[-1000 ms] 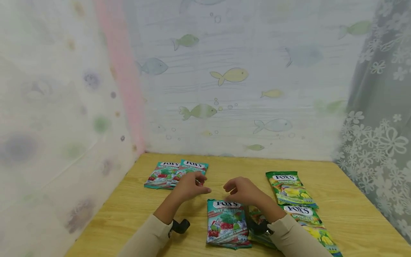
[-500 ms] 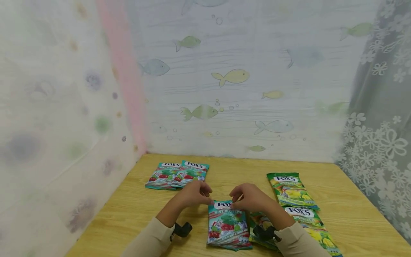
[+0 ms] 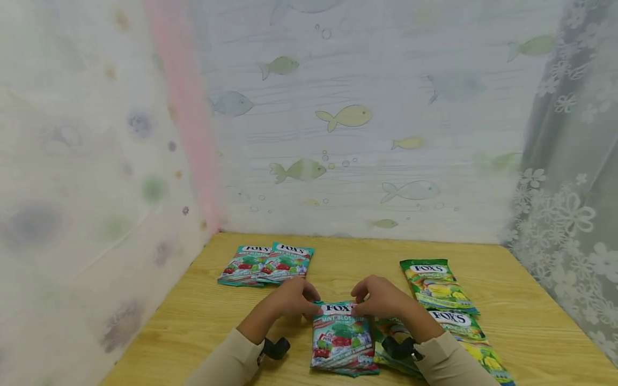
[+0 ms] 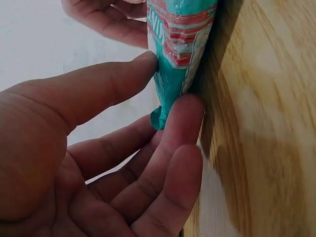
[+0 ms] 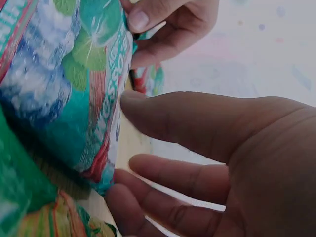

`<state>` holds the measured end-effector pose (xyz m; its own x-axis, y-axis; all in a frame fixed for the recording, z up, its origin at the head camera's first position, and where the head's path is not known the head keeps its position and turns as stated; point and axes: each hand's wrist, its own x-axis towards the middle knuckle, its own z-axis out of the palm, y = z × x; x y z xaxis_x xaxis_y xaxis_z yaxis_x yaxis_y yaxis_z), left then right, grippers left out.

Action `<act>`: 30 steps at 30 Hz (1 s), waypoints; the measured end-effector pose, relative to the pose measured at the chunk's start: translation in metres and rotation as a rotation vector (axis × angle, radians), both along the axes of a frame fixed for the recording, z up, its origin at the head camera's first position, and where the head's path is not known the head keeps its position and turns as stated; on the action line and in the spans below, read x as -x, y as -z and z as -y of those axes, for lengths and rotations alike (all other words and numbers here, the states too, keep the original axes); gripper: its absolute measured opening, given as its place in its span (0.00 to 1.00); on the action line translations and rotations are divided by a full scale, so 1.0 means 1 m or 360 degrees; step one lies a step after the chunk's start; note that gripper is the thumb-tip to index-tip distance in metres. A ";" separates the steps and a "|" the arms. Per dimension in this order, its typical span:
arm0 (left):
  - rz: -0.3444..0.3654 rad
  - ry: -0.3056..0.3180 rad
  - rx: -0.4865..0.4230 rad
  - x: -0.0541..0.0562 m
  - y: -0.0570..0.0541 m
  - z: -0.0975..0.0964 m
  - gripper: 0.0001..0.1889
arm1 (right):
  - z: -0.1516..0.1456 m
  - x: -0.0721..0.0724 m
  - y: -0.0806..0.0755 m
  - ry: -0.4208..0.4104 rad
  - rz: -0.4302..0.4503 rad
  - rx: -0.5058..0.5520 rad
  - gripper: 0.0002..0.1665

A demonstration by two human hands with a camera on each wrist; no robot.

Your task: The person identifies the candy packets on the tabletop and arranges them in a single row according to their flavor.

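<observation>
A teal Fox's Mint Blossom candy bag (image 3: 340, 340) lies face up at the front middle of the table, a second teal edge showing under its bottom. My left hand (image 3: 293, 299) pinches its top left corner. In the left wrist view, the thumb is on the front of the bag (image 4: 180, 39) and the fingertips are behind its crimped end. At the top right corner, my right hand (image 3: 381, 298) pinches the same bag. From the right wrist, the thumb presses on the printed face (image 5: 84, 113) with fingertips at the back edge.
Two overlapping Mint Blossom bags (image 3: 286, 262) lie at the back left of the wooden table (image 3: 193, 321). On the right are green-yellow Springs candy bags (image 3: 436, 284), with another (image 3: 393, 343) partly under my right wrist. A fish-patterned curtain (image 3: 357, 161) hangs behind.
Both hands have come down and toward me from above the front bag onto its top corners, and the fingers have closed on it. The other bags have stayed in place.
</observation>
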<state>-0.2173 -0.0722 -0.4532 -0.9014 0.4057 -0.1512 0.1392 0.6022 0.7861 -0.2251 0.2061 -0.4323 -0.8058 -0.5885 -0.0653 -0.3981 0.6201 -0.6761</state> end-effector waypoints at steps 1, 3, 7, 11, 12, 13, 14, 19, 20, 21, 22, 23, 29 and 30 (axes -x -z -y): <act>0.0028 -0.0003 -0.0022 0.000 0.000 0.000 0.13 | 0.000 -0.001 -0.001 0.0004 -0.0004 -0.0012 0.26; 0.0071 -0.0002 -0.0048 -0.001 0.000 0.001 0.13 | 0.000 -0.001 -0.001 0.0008 -0.0010 -0.0036 0.26; 0.0086 -0.0003 -0.0043 -0.002 -0.002 0.001 0.14 | -0.001 -0.001 -0.003 0.0004 0.0006 -0.0058 0.26; 0.0031 -0.0004 -0.0024 -0.002 -0.003 0.000 0.14 | -0.002 -0.001 -0.003 0.0021 0.0005 -0.0081 0.26; 0.0017 -0.0004 -0.0026 -0.002 -0.002 -0.001 0.14 | -0.002 -0.001 -0.003 0.0027 0.0004 -0.0086 0.26; 0.0010 -0.0005 -0.0034 -0.002 -0.002 -0.001 0.14 | -0.002 0.000 -0.003 0.0032 0.0005 -0.0087 0.26; -0.0002 -0.0007 -0.0038 -0.002 -0.001 -0.001 0.13 | -0.002 0.000 -0.003 0.0038 0.0009 -0.0087 0.26; -0.0040 -0.0010 -0.0032 -0.001 0.000 -0.001 0.12 | -0.003 0.000 -0.002 0.0057 0.0041 -0.0099 0.28; -0.0054 -0.0009 -0.0030 -0.001 -0.001 -0.001 0.12 | -0.004 0.000 -0.002 0.0048 0.0050 -0.0096 0.28; -0.0059 -0.0011 -0.0029 -0.001 -0.001 0.000 0.12 | -0.004 0.000 -0.002 0.0040 0.0066 -0.0091 0.29; -0.0064 -0.0013 -0.0035 -0.001 -0.001 0.001 0.13 | -0.004 0.001 -0.002 0.0027 0.0081 -0.0080 0.30; -0.0066 -0.0017 -0.0041 -0.001 -0.002 0.001 0.13 | -0.005 0.001 -0.003 0.0017 0.0094 -0.0073 0.30; -0.0113 -0.0022 -0.0066 0.000 -0.002 0.003 0.13 | -0.005 0.004 -0.002 -0.0106 0.0153 -0.0007 0.16; -0.0127 -0.0017 -0.0068 0.000 -0.002 0.003 0.13 | -0.005 0.005 -0.002 -0.0126 0.0159 0.0006 0.13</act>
